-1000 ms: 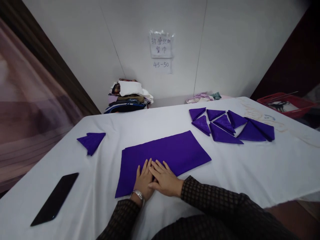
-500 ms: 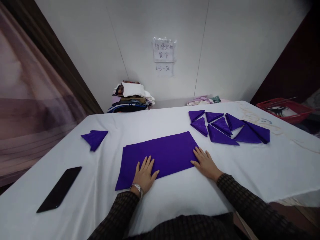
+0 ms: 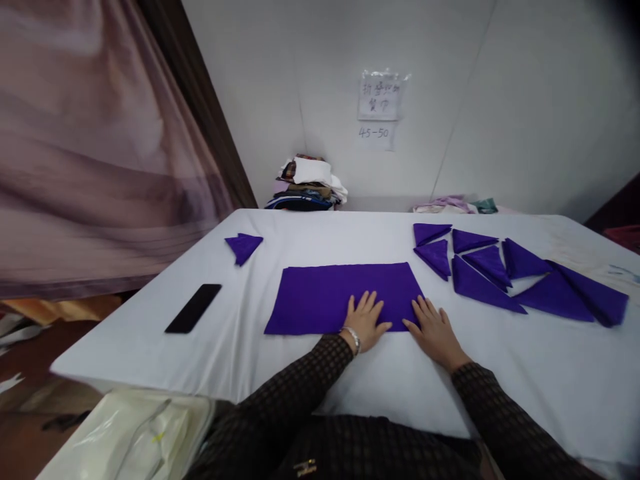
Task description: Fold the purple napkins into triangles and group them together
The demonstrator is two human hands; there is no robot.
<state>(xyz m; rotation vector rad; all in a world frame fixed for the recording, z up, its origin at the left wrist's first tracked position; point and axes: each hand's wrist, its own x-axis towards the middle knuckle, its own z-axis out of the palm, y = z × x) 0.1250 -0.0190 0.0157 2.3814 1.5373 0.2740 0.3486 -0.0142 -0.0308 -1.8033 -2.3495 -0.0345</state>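
A purple cloth napkin point(image 3: 320, 300), folded into a long rectangle, lies flat on the white tablecloth point(image 3: 310, 233) before me. My left hand point(image 3: 365, 321) rests palm down on its near edge, right of its middle, fingers spread. At the napkin's right end my right hand point(image 3: 435, 330) is also flat, its fingertips on the edge and the palm on the tablecloth. Neither hand grips anything. Several purple napkins folded into triangles point(image 3: 487, 283) lie to the right. One more folded purple napkin point(image 3: 245, 247) sits at the far left.
A black phone-like slab point(image 3: 194, 309) lies on the left of the table. Behind the table are a stack of folded clothes point(image 3: 305, 187) and a low heap of cloth point(image 3: 450, 205). A pale plastic bin point(image 3: 145, 433) stands below the near left edge. Curtains point(image 3: 125, 167) hang at left.
My view has turned left, so things appear farther right. My left hand has slid rightward along the napkin, closer to my right hand, which stays at the right end. The napkin's left side lies straighter.
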